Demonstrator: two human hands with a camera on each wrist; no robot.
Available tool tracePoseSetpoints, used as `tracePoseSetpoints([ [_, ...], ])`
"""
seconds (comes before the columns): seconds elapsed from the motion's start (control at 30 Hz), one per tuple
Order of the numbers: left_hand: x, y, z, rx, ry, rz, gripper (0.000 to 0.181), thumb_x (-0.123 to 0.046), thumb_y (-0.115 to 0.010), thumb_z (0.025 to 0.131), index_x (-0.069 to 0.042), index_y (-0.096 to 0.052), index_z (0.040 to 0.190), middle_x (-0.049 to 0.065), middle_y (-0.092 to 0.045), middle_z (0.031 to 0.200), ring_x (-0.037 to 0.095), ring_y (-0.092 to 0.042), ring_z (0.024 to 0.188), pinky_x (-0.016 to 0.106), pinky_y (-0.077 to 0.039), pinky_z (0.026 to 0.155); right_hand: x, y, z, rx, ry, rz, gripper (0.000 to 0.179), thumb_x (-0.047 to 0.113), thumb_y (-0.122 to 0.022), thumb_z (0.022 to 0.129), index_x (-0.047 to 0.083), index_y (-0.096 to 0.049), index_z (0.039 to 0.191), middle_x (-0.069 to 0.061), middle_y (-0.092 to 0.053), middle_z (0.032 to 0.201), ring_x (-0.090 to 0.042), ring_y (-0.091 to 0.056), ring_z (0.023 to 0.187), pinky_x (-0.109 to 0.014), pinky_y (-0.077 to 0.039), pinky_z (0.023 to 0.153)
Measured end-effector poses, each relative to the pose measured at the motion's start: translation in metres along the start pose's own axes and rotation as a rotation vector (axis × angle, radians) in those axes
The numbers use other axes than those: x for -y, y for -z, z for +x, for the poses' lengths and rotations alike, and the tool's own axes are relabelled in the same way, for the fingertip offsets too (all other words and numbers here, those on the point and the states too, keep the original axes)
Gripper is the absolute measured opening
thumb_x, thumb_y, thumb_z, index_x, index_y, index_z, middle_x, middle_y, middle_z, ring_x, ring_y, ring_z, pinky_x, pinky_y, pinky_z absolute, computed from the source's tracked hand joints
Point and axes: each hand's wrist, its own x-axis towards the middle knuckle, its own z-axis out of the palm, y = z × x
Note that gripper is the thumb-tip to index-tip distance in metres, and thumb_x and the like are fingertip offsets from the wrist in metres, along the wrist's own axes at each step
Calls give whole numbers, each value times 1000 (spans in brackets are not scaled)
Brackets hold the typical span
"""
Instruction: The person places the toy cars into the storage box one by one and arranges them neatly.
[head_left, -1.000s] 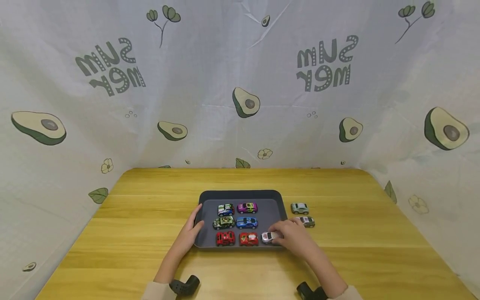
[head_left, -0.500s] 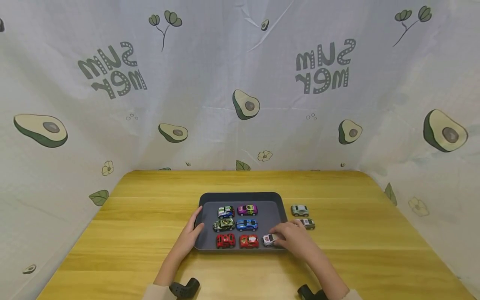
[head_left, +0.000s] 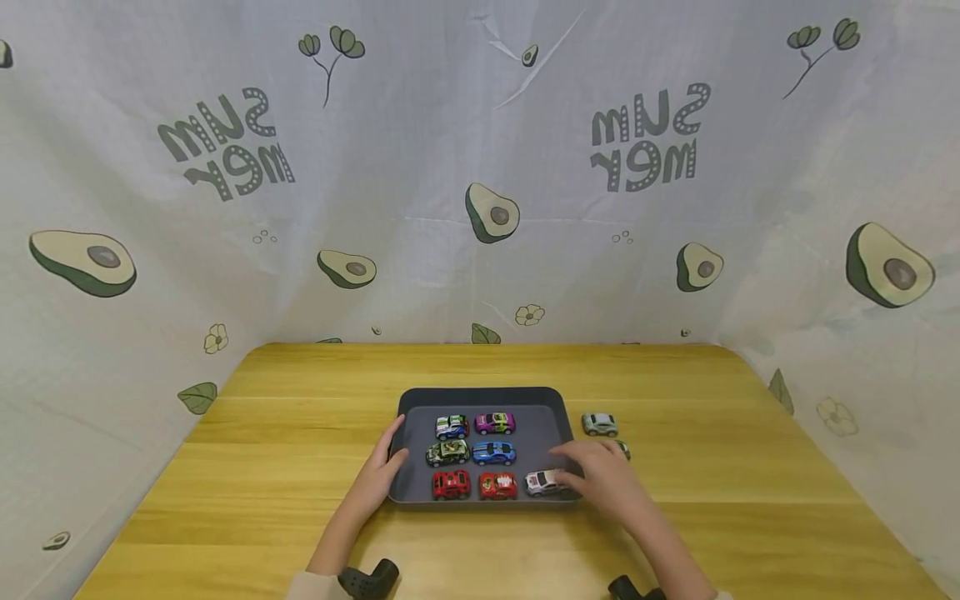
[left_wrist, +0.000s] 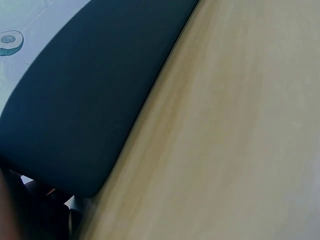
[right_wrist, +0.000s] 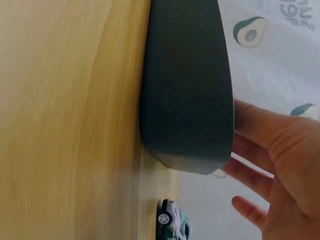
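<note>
A dark grey tray (head_left: pixel 542 433) lies on the wooden table, with several toy cars in it. My left hand (head_left: pixel 377 473) holds the tray's left side, its thumb over the rim. At the tray's front right corner stands a white toy car (head_left: pixel 542 482). Right above that car is my right hand (head_left: pixel 609 479), thumb and fingers spread apart with nothing between them. In the right wrist view the fingers of the right hand (right_wrist: pixel 287 165) reach behind the tray's outer wall (right_wrist: pixel 187 85). The left wrist view shows mostly the tray's front wall (left_wrist: pixel 95 95).
Left of the white car sit two red cars, one (head_left: pixel 498 486) beside the other (head_left: pixel 451 484). Behind them are a camouflage car (head_left: pixel 447 452), a blue car (head_left: pixel 493 452), a striped car (head_left: pixel 452 427) and a purple car (head_left: pixel 495 423). Right of the tray stands a pale green car (head_left: pixel 599 424); another is partly hidden.
The right hand has let go of the white car and drawn slightly right, its fingers opening, so more of the car shows. The left hand stays on the tray's side.
</note>
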Motion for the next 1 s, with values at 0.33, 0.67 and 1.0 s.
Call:
tracePoseSetpoints([
  [0.33,0,0,1,-4,7,-10,54,-16,-42,96,-15,-20,145,18,-11,152,39,-8,139,59,-11,109,-15,4,-5,-135,48,24,37,24,-71,75,13,-65,110,-7,-65,111,-31,-56,108,-56,-37,94],
  [0.67,-3,1,1,0,17,3,55,-19,-42,96,-17,-19,146,18,-11,152,40,-8,139,60,-11,109,-37,9,-6,-239,105,61,44,16,-75,71,4,-63,111,-15,-63,113,-34,-59,103,-51,-46,88],
  [1.0,-3,1,1,3,12,-8,55,-20,-42,97,-16,-18,146,18,-10,152,39,-8,139,59,-11,109,-56,12,-3,-161,1,24,46,18,-72,74,4,-60,116,-19,-60,118,-40,-56,106,-55,-43,89],
])
